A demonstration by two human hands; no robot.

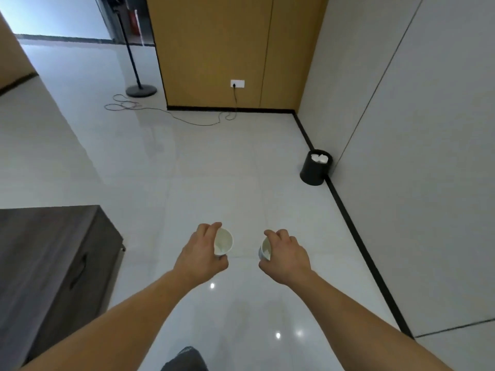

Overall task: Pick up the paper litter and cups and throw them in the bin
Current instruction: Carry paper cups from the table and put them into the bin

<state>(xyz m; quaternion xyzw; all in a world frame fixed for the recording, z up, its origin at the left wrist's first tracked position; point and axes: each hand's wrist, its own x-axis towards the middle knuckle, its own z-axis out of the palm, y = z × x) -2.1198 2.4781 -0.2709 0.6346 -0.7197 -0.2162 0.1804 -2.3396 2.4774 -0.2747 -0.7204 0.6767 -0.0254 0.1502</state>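
1. Left grip (pixel 199 253) clamped on cup (pixel 224 241), above floor (pixel 214 170).
2. Right grip (pixel 286 255) clamped on second cup (pixel 265 249).
3. Bin (pixel 314 171) stands at floor's right edge, against wall (pixel 401 129), well apart from both cups; white paper (pixel 318 158) inside.

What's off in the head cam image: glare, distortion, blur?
Head view: wide-angle distortion splays the right wall outward; light glints on the glossy floor by the arms; washed-out brightness top left; left hand, right hand, left cup and right cup read sharp; bin small, slightly soft.
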